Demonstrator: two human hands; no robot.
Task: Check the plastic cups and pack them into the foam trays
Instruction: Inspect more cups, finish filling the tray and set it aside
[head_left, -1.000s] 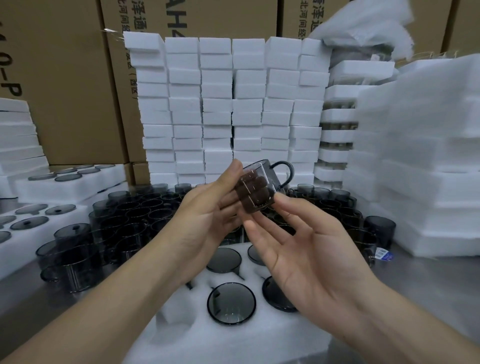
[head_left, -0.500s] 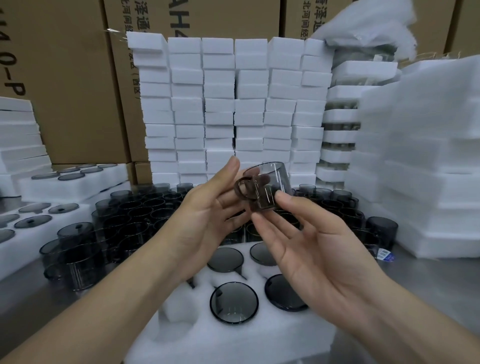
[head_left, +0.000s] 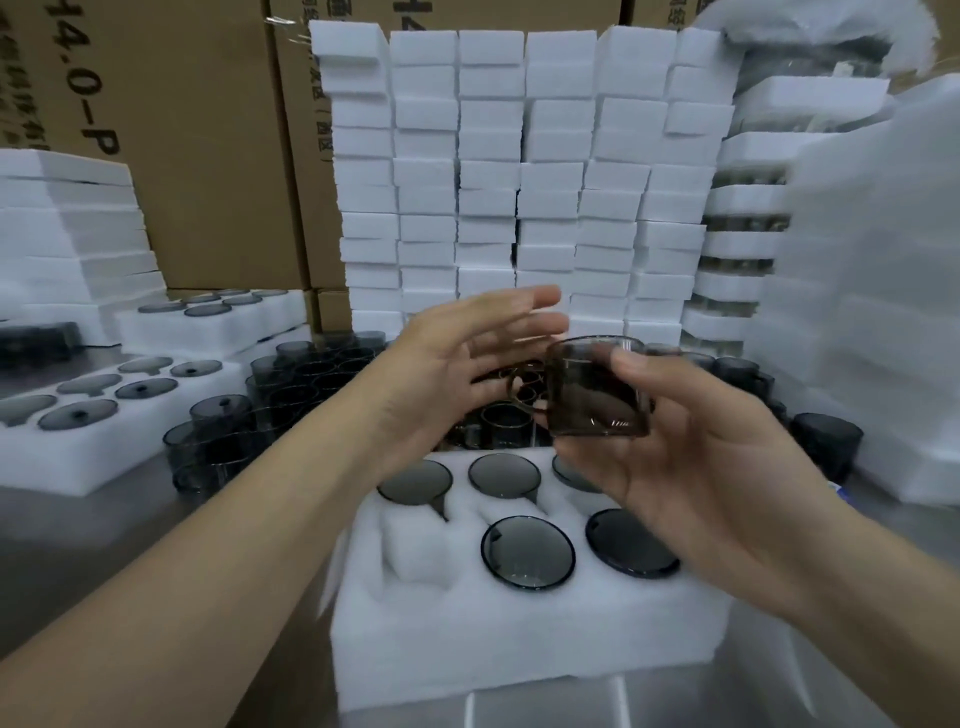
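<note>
Backing the scene with brown cardboard cartons (head_left: 208, 156), printed in black and reaching the top edge. Fronting those with a wall of white foam blocks (head_left: 519, 182), piled in several uneven columns. Flanking that wall on the right with tall foam sheet stacks (head_left: 872, 260) and, between the two, a column of filled trays (head_left: 748, 249) with dark cups showing in the gaps. Balancing the left side with a lower foam pile (head_left: 67, 234). Working over a grey metal table (head_left: 78, 545). Standing nearest the camera on that table as the foam tray (head_left: 519, 639), white, with round pockets cut in two rows. Lying to the left as two finished trays (head_left: 78, 447), every visible pocket filled with a dark disc. Crowding the table between the trays and the foam wall with loose cups (head_left: 301, 374), smoky grey, upright and touching one another. Spreading the left hand (head_left: 457, 364) wide, fingers straight and blurred, palm turned toward the right and gripping nothing. Gripping in the right hand (head_left: 691, 467) one handled cup (head_left: 597, 395), thumb on the near wall, fingers curled beneath its base. Holding that cup in the air above the far edge of the foam tray, rim up and slightly tilted, its handle (head_left: 519, 389) pointing at the left palm; impossible to tell through the blur whether touching. Showing five packed cups (head_left: 527, 553) seated in the tray's pockets, one partly hidden behind the right hand. Leaving the front-left empty pocket (head_left: 415, 545) bare and white.
</note>
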